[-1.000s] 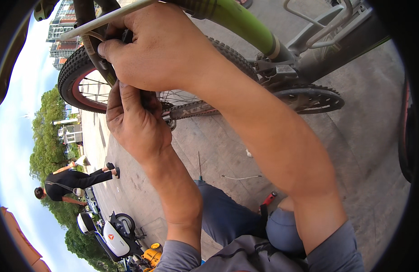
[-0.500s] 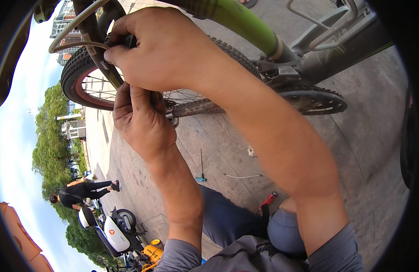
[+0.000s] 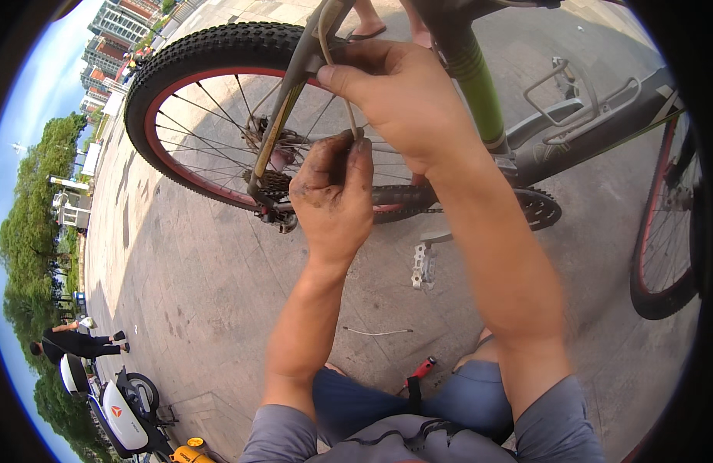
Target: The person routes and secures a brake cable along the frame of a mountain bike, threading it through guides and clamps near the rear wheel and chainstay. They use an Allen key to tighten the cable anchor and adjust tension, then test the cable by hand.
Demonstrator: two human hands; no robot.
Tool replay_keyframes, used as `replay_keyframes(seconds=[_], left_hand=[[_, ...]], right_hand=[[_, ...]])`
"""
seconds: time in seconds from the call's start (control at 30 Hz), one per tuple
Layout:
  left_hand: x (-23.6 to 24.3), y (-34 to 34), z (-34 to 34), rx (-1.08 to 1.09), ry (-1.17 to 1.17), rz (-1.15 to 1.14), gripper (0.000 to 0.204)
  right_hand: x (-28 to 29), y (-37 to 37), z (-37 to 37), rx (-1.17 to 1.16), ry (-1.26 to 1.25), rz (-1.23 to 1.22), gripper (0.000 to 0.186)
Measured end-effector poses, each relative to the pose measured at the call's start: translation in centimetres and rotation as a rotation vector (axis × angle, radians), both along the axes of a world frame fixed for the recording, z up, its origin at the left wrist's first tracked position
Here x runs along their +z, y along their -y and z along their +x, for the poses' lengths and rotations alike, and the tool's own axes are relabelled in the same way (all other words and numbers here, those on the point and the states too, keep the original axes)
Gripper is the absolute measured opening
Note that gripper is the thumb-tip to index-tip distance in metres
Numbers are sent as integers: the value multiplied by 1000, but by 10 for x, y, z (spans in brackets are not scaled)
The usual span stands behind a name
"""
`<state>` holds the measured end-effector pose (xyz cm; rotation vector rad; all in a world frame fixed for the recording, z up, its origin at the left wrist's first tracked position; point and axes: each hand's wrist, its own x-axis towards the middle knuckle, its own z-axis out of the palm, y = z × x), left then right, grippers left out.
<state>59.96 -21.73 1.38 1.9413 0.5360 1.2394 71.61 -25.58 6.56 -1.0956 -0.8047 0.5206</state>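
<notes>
A pale cable housing (image 3: 323, 40) runs down beside the dark frame tube (image 3: 278, 127) of a bicycle. My left hand (image 3: 333, 193), its fingertips smudged dark, is closed and pinches the lower end of this housing between thumb and fingers. Just above, my right hand (image 3: 410, 96) is closed around the housing next to the frame tube; its thumb covers part of the housing and its fingertips are partly hidden. Behind both hands stands the rear wheel (image 3: 210, 38) with a knobbly tyre and red rim. The sprockets (image 3: 268, 184) show left of my left hand.
A silver pedal (image 3: 423, 266) juts out below the frame's green tube (image 3: 480, 96). On the paving lie a short loose cable (image 3: 378, 332) and a red-handled tool (image 3: 426, 366) between my legs. A white scooter (image 3: 125, 413) and a walking person (image 3: 75, 343) are leftward. Someone's feet (image 3: 368, 31) show beyond.
My view has shifted, so more of the rear wheel and another wheel at right show. My hands have moved apart, exposing the housing between them. The blue-handled tool is out of sight.
</notes>
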Motion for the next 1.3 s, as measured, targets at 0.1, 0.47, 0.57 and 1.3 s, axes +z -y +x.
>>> replay_keyframes(seconds=[0.1,0.47,0.57,1.3], left_hand=[[-9,-6,-8,-11,19,60,11],[-9,-37,-31,-42,26,-24,12],[-7,-45,-40,-47,-19,61,10],[4,-71,-62,26,-72,-5,17]], right_hand=[[-7,-7,-11,10,-111,71,25],[2,11,-2,-123,104,37,19],[11,12,-3,-134,80,120,18],[-6,-9,-3,-79,-60,281,14]])
